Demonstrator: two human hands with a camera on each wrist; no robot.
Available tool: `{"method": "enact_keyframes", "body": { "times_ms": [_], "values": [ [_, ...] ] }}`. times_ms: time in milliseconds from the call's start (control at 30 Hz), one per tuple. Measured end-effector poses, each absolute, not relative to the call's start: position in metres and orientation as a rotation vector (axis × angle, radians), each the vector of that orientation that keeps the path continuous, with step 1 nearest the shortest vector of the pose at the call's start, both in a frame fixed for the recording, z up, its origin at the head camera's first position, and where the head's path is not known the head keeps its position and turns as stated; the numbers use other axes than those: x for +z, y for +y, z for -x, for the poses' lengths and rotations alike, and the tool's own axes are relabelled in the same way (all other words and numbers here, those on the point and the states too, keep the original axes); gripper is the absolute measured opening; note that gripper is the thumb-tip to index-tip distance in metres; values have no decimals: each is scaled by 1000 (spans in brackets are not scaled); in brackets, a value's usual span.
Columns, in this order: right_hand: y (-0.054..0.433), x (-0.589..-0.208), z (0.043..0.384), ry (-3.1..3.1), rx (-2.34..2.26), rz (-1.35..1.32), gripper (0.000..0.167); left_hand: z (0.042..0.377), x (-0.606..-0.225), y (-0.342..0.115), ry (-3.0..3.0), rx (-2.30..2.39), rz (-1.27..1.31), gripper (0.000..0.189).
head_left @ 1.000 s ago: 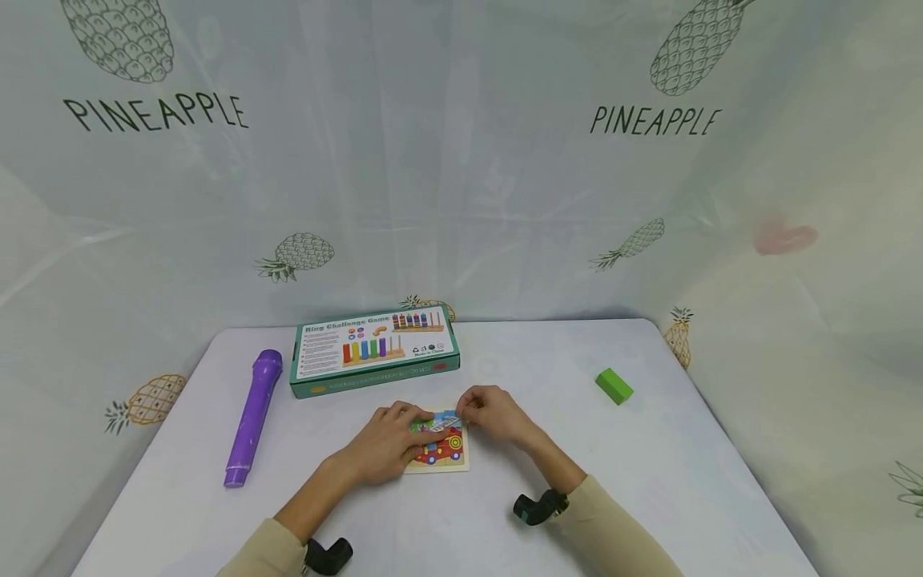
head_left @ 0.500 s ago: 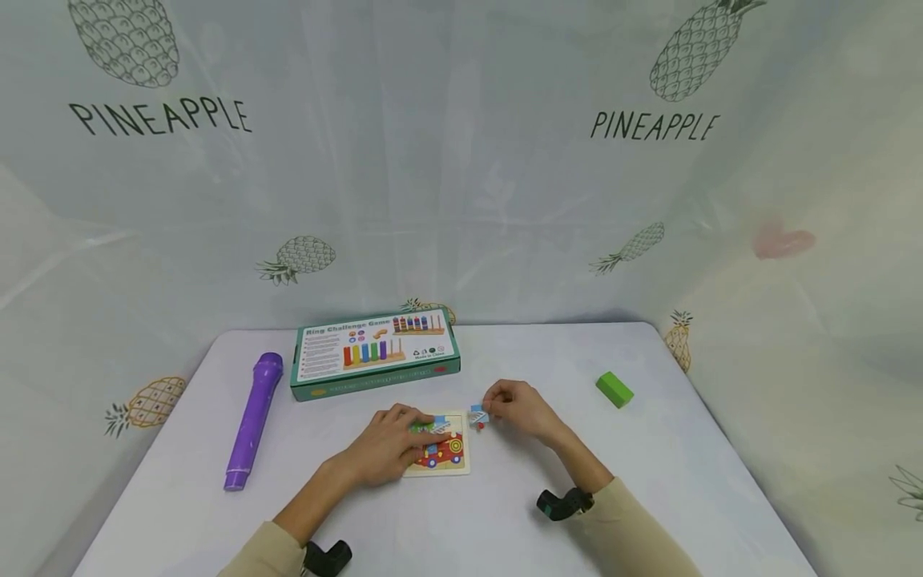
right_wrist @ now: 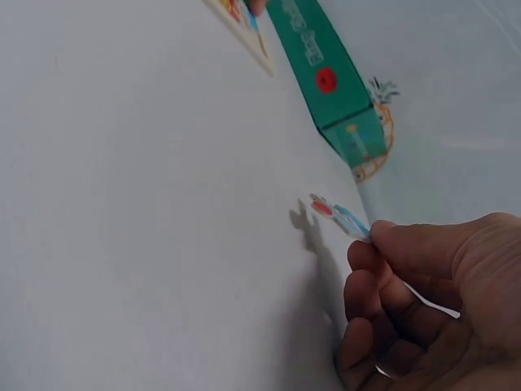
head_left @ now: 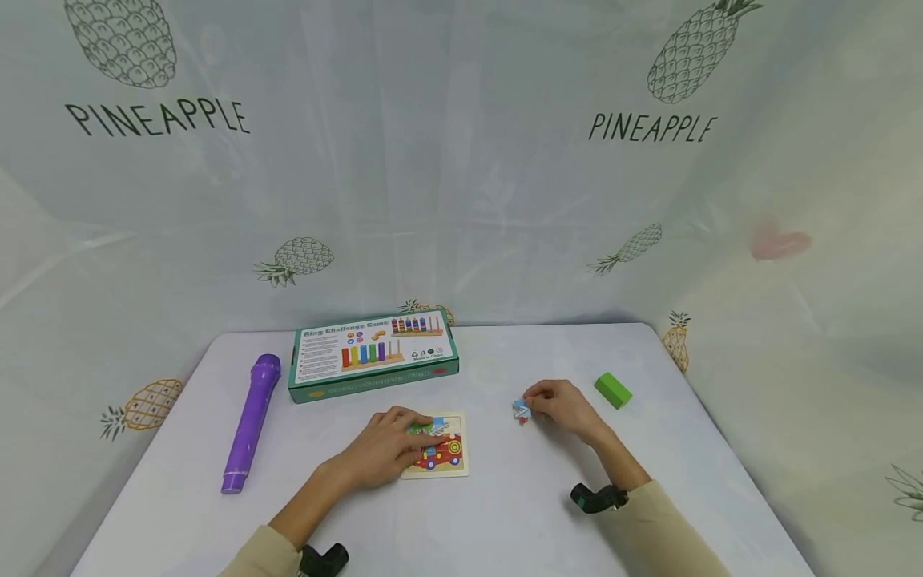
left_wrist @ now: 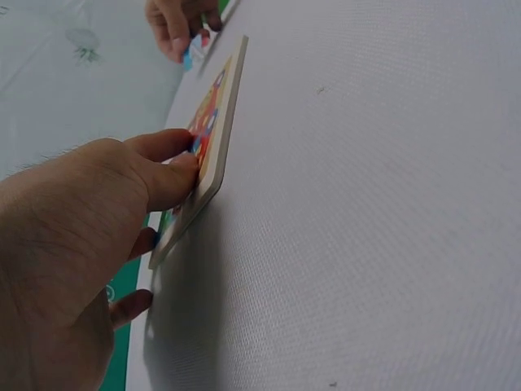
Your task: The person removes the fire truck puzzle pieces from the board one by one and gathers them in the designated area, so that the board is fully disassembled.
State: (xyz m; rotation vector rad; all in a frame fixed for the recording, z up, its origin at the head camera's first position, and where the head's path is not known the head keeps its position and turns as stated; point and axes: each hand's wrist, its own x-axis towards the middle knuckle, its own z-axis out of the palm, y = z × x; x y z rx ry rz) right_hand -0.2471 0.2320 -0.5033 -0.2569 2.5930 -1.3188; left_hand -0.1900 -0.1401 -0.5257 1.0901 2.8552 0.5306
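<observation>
A small wooden jigsaw puzzle point(head_left: 453, 453) with a red vehicle picture and a pale frame lies flat on the white table. My left hand point(head_left: 385, 449) rests on its left part, fingers reaching over the picture and hiding some of it. In the left wrist view the thumb and fingertips touch the puzzle's face. Right of the puzzle, my right hand point(head_left: 566, 407) pinches a loose blue and white puzzle piece point(head_left: 521, 411) with a bit of red. The right wrist view shows this puzzle piece point(right_wrist: 340, 218) held at its edge by thumb and forefinger, just above the tabletop.
Behind the puzzle lies a green ring game box point(head_left: 375, 355). A purple microphone-shaped stick point(head_left: 251, 425) is at the left. Beyond the right hand sits a green block point(head_left: 613, 390). A pineapple-printed curtain point(head_left: 461, 200) hangs behind the table.
My right hand has lifted the puzzle piece away from the puzzle's upper right corner and carried it to the right. My left hand has stayed on the puzzle.
</observation>
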Motion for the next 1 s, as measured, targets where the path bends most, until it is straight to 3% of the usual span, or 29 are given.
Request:
{"method": "enact_keyframes", "body": {
  "times_ms": [1000],
  "values": [
    [248,-508,256,2698,-1137,230,7,189,-524,-142,2842,526,-1058,42]
  ]
}}
